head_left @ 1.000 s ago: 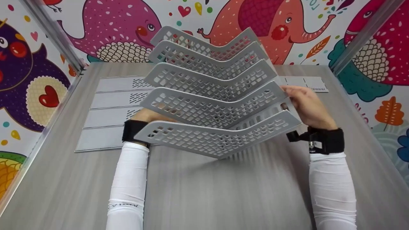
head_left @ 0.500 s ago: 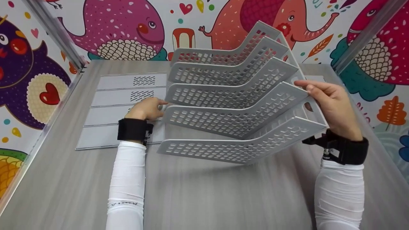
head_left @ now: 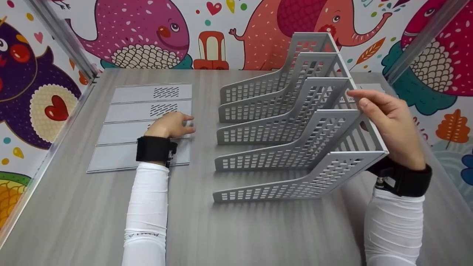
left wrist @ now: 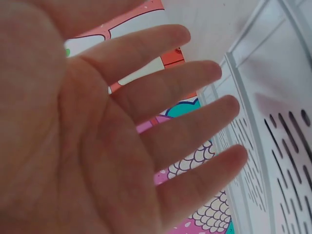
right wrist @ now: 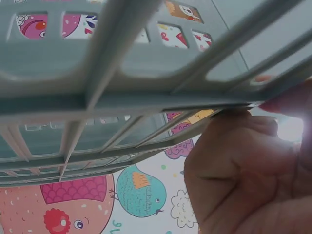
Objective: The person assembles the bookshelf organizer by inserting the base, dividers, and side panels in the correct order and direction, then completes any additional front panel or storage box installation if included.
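A grey plastic file rack (head_left: 281,190) with perforated dividers stands on the table, its low fronts facing left and its tall slatted back on the right. My right hand (head_left: 391,122) grips that back near its upper edge, thumb on the near side. From below, in the right wrist view, the curled right hand (right wrist: 243,170) meets the rack's slats (right wrist: 122,102); some fingertips are hidden. To the left of the rack, my left hand (head_left: 168,125) is held over a flat grey panel (head_left: 122,133). In the left wrist view the left hand (left wrist: 107,131) has spread fingers and holds nothing.
Grooves and clusters of slanted slots mark the flat panel. Another flat grey piece (head_left: 373,88) lies partly hidden behind the rack's back. Cartoon-printed walls (head_left: 140,33) with metal posts (head_left: 61,40) enclose the table (head_left: 229,236).
The rack has come down from a tilted, raised pose to upright on the table, turning and shifting right with my right hand. My left hand has come off its left side.
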Available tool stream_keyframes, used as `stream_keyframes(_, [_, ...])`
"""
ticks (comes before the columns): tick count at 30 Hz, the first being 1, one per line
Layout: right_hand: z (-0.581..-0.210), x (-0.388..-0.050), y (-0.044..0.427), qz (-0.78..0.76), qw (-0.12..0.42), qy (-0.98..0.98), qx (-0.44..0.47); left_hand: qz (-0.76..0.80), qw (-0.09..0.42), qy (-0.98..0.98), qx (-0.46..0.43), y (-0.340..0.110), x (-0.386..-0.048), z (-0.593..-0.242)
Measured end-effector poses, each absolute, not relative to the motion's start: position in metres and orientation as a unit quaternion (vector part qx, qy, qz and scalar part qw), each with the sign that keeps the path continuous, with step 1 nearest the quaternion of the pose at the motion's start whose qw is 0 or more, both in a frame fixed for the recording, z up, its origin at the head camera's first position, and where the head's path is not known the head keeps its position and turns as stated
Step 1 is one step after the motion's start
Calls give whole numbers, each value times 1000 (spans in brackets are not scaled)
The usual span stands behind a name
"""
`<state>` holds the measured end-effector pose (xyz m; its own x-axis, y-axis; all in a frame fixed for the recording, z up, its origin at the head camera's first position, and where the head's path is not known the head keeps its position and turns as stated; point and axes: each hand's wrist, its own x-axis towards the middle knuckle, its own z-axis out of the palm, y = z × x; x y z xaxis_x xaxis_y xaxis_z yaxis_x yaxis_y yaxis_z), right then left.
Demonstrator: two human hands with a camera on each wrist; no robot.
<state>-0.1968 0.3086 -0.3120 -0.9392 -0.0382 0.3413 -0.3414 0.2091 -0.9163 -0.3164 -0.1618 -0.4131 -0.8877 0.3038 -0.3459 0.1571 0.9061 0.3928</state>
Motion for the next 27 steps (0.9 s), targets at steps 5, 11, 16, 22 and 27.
stream_keyframes(5, [-310,-201,306,638,131,-752,101,167,214,956,109,-164,-318,-412])
stream_keyframes(11, [-314,-211,310,696,117,-702,99,137,237,960,60,-172,-315,-415])
stream_keyframes(16, [-323,-224,317,671,84,-731,91,128,247,959,45,-178,-310,-420])
stream_keyframes(22, [-310,-237,320,696,21,-713,83,123,242,961,49,-167,-308,-417])
stream_keyframes(27, [-292,-252,314,568,-65,-815,95,114,234,963,65,-156,-306,-416])
